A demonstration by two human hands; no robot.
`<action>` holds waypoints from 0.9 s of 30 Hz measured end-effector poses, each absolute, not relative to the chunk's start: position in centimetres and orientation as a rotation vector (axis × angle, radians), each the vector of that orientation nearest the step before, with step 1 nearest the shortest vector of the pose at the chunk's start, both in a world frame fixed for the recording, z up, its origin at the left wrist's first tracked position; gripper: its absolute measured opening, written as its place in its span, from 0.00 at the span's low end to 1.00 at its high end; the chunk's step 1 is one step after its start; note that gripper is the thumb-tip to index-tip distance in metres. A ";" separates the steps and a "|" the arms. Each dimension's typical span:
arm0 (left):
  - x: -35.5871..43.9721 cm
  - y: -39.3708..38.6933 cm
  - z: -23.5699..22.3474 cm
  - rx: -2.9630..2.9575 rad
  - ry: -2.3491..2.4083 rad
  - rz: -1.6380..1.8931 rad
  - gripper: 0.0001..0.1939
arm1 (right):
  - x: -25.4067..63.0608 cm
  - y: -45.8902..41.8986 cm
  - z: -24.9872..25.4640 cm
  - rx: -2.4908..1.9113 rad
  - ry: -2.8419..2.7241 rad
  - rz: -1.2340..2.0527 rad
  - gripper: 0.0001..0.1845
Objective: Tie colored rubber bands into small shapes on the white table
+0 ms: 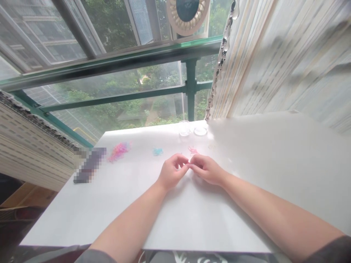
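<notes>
My left hand (173, 171) and my right hand (206, 168) meet fingertip to fingertip just above the white table (123, 204). Both are closed in a pinch, thumb against index finger. Whatever lies between the tips is too small to make out. Right behind the fingers is a small pile of pink pieces (193, 150), thin and band-like. To the left lies a little turquoise pile (158, 151) of similar pieces. Farther left spreads a larger mixed heap (119, 151) in pink, orange and purple. A few pale yellowish pieces (211, 147) lie beyond my right hand.
At the table's back edge stand a clear round container (184, 130) and a round clear lid-like dish (200, 131). A dark pixelated oblong (90, 165) lies at the left edge. Behind the table are a green window railing (115, 98) and a string curtain (246, 58).
</notes>
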State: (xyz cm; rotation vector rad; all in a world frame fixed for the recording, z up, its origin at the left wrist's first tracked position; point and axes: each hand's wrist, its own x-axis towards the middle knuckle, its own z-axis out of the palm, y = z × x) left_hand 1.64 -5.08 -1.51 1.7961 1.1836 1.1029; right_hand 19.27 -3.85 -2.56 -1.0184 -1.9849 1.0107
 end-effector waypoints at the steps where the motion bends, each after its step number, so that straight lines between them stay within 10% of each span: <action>1: 1.6 -5.1 -1.5 1.795 1.179 1.097 0.08 | 19.3 -3.8 -2.5 -1.020 -1.985 1.010 0.09; 27: 1.3 -5.0 -1.8 1.787 1.105 1.053 0.08 | 19.2 -3.9 -2.4 -1.021 -2.026 0.988 0.08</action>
